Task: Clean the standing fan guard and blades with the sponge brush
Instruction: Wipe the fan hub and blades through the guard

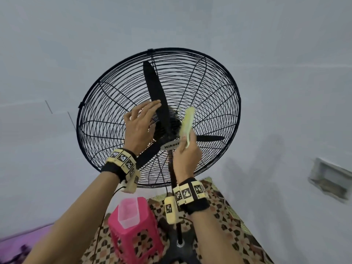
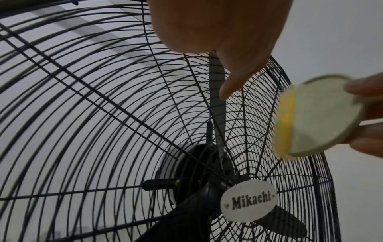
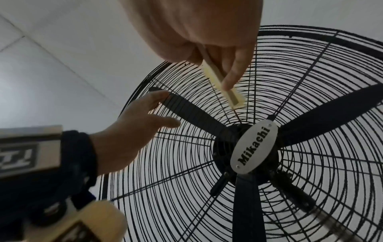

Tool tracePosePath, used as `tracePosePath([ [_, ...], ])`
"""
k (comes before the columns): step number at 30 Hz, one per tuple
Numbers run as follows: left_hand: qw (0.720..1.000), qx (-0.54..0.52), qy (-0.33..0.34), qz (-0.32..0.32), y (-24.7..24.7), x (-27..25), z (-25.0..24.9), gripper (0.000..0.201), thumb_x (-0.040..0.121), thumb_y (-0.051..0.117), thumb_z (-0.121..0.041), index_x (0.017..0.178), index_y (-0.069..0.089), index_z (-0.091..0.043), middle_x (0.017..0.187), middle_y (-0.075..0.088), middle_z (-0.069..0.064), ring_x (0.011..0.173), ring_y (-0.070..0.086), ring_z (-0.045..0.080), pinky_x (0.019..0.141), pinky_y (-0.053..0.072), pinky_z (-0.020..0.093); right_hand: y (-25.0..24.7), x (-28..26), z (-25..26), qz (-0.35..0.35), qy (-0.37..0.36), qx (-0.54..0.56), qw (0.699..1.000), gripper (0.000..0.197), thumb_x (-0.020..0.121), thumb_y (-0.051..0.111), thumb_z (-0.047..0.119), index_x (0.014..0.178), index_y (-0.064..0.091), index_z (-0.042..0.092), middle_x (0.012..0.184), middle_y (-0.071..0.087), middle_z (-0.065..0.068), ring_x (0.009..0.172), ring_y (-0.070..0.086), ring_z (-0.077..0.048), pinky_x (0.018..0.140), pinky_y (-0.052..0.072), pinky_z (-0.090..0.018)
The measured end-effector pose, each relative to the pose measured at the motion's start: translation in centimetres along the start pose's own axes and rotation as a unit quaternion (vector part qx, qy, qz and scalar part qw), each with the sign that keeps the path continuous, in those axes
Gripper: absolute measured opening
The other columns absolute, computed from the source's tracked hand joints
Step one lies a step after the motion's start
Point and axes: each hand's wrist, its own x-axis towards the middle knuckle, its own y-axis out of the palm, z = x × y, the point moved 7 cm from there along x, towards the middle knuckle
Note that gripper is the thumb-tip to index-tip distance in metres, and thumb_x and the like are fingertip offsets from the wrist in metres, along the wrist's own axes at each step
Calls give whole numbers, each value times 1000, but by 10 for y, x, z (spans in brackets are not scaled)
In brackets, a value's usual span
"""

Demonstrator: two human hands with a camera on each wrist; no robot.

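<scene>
Right hand (image 1: 187,159) grips the sponge brush (image 1: 187,125) beside the guard (image 1: 219,103); left hand (image 1: 140,126), fingers straight, rests there.

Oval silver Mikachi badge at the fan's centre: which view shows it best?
Left wrist view: the oval silver Mikachi badge is large, upright, fully legible. Right wrist view shows it tilted; head view has it small, partly hidden.

One fan guard (image 1: 215,77), three blades (image 1: 152,82) (all black), one sponge brush (image 1: 187,121), two hands (image 1: 139,126), one pink stool (image 1: 137,233).
</scene>
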Motion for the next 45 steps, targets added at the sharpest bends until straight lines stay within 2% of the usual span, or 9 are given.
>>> tracePosePath([
  [5, 1000, 9, -6, -12, 0, 3, -9, 78, 83, 74, -8, 153, 47, -31, 159, 42, -20, 143, 38, 13, 98, 22, 34, 19, -1, 9, 125, -35, -26, 991, 38, 108, 50, 24, 145, 53, 18, 92, 69, -13, 70, 69, -20, 62, 61, -36],
  [10, 999, -6, -11, -32, -6, 2, -5, 80, 81, 67, 4, 151, 50, -30, 157, 45, -20, 140, 38, 12, 98, 25, 35, -7, 8, -1, 12, -7, -4, 1000, 32, 105, 54, 14, 135, 61, 4, 94, 75, -10, 62, 60, 1, 51, 50, -7],
  [16, 999, -39, 11, -36, -10, 2, -14, 62, 88, 67, -5, 145, 57, -26, 157, 49, -15, 144, 41, 17, 107, 28, 40, 12, 0, 14, 118, -71, -4, 990, 36, 107, 53, 21, 141, 58, 9, 86, 68, -2, 57, 60, 7, 48, 44, -7],
  [20, 987, -3, 30, -157, -43, 7, -17, 47, 92, 66, -7, 137, 64, -19, 151, 56, -2, 139, 47, 24, 113, 34, 43, -8, 10, 3, 32, -41, 18, 998, 33, 105, 55, 18, 134, 60, 4, 102, 67, 2, 74, 64, 4, 61, 58, -18],
  [27, 990, 109, -70, -50, -53, 56, 15, 121, 77, 80, -63, 168, 11, -25, 175, 2, 13, 161, 0, 36, 127, -2, 60, 16, 16, 21, 38, -81, 32, 995, 34, 103, 58, 16, 134, 61, 2, 127, 60, -13, 100, 65, -18, 78, 60, -23],
  [31, 987, 108, -106, -48, -51, 60, 27, 129, 68, 88, -63, 167, 11, -33, 174, 7, 8, 161, 4, 33, 126, 4, 65, 15, 14, 12, 30, -115, 70, 991, 30, 99, 63, 10, 128, 65, 2, 123, 65, -13, 91, 63, -2, 72, 59, -15],
  [35, 985, 136, -86, -64, -50, 60, 26, 130, 64, 89, -66, 165, 12, -39, 172, 13, 10, 159, 11, 34, 123, 10, 67, -4, 34, 3, -97, -72, 101, 987, 33, 98, 63, 10, 130, 62, 4, 124, 67, -9, 107, 66, -14, 76, 60, -17],
  [41, 983, 140, -100, -66, -49, 68, 30, 129, 62, 92, -62, 164, 17, -37, 169, 17, 10, 156, 17, 36, 122, 15, 67, 30, 22, 20, 61, -157, 82, 982, 39, 98, 61, 10, 137, 58, 5, 129, 62, -13, 109, 65, -5, 74, 63, -25],
  [45, 984, 128, -96, -80, -53, 65, 35, 128, 59, 91, -64, 162, 19, -37, 166, 21, 9, 153, 19, 34, 121, 16, 64, 4, 42, 12, -83, -97, 116, 985, 34, 97, 64, 4, 131, 60, 4, 124, 62, 2, 106, 63, -2, 74, 64, -33],
])
